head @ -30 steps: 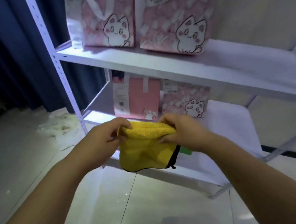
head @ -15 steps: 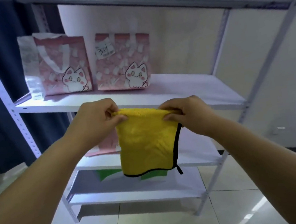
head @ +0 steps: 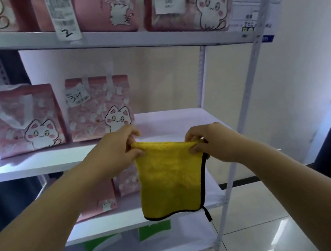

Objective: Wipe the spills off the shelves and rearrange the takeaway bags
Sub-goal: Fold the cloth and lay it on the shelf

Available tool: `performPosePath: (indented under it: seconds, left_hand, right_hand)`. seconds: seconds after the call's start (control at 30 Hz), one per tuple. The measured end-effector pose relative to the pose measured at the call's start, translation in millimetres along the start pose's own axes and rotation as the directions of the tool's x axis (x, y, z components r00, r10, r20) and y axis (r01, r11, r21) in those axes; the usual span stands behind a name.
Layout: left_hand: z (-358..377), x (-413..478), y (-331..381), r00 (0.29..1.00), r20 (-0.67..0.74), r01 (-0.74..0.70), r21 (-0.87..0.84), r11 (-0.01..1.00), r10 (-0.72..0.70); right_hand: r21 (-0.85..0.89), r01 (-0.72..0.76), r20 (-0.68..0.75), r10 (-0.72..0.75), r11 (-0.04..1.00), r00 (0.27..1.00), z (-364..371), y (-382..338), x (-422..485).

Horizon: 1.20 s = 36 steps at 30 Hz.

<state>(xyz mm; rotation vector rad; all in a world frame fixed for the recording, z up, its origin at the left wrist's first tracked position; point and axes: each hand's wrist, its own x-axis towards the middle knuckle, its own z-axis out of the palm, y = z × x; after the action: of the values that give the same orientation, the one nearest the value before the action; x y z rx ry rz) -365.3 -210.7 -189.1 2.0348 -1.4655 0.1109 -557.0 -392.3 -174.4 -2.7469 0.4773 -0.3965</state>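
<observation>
**White shelving (head: pixel 149 40), cloth ready**

Pink takeaway bags (head: pixel 27 120) crowd the left end of the middle shelf (head: pixel 181 121). Near it, the left hand (head: pixel 119 150) and right hand (head: pixel 207 143) each pinch a top corner of the yellow cloth (head: pixel 169 179), which hangs free. Fold it flat, then wipe the bare right side first.

White shelves (head: pixel 172 122), pink takeaway bags (head: pixel 99 108) standing

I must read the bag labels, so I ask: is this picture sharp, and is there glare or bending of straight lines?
Head view: slightly blurred; the receipt shows a handwritten 2, but its print is unreadable. Head view: the right shelf post leans and bows from the wide lens. Head view: glare streaks on the floor tiles; the yellow cloth is evenly lit.
</observation>
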Motion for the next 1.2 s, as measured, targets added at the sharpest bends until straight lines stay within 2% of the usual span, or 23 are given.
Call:
performPosePath:
  seconds: [0.1, 0.2, 0.37, 0.43, 0.53, 0.67, 0.73, 0.83, 0.93, 1.0, 1.07, 1.2]
  left_hand:
    - [8.1, 24.1, 6.1, 0.994, 0.092, -0.066, 0.089, 0.994, 0.058]
    - [13.0, 48.9, 14.0, 0.994, 0.095, -0.061, 0.089, 0.994, 0.053]
    - [26.8, 103.3, 29.0, 0.995, 0.083, 0.058, -0.147, 0.987, -0.046]
    - [34.8, 131.3, 36.0, 0.998, 0.035, 0.067, -0.230, 0.971, -0.061]
    - [48.2, 175.3, 46.8, 0.997, -0.055, 0.040, -0.288, 0.957, -0.058]
    - [70.0, 223.4, 54.7, 0.969, -0.247, -0.040, -0.224, 0.974, -0.017]
    - [86.8, 234.3, 56.1, 0.946, -0.326, -0.052, -0.132, 0.990, 0.007]
    - [123.0, 231.3, 48.3, 0.962, -0.273, -0.003, -0.124, 0.992, -0.031]
    - [159.4, 210.5, 31.3, 0.996, -0.067, 0.059, -0.097, 0.994, -0.065]
    - [175.3, 197.0, 20.9, 0.996, 0.048, 0.077, -0.085, 0.993, -0.073]
    - [182.3, 191.4, 14.2, 0.992, 0.083, 0.112, -0.159, 0.981, -0.100]
    - [183.5, 203.5, 9.2, 0.994, 0.038, 0.106, -0.233, 0.967, -0.100]
  right_hand:
    - [-0.018, -0.038, -0.021, 0.038, 0.999, 0.999, -5.7, 22.8, 2.8]
    - [-0.001, -0.026, -0.026, 0.025, 1.000, 0.999, -21.6, 45.8, 12.9]
    - [0.009, -0.014, -0.027, 0.014, 1.000, 1.000, -59.3, 89.5, 46.3]
    - [-0.028, -0.015, -0.082, 0.013, 0.999, 0.997, -72.8, 108.5, 64.1]
    - [-0.058, -0.025, -0.244, 0.010, 0.998, 0.970, -89.4, 133.8, 90.0]
    - [-0.129, -0.025, -0.489, -0.042, 0.991, 0.871, -101.2, 163.2, 115.3]
    - [-0.137, -0.039, -0.538, -0.041, 0.990, 0.842, -96.9, 178.6, 120.6]
    - [-0.164, -0.056, -0.431, -0.021, 0.985, 0.902, -77.4, 206.4, 119.2]
    - [-0.174, -0.069, -0.172, 0.039, 0.982, 0.984, -50.7, 228.9, 107.1]
    - [-0.160, -0.050, -0.056, 0.042, 0.986, 0.998, -34.6, 239.5, 98.1]
    - [-0.093, -0.025, -0.058, 0.019, 0.995, 0.998, -26.2, 245.7, 92.7]
    - [-0.023, -0.023, -0.133, 0.020, 0.999, 0.991, -25.0, 251.6, 104.4]
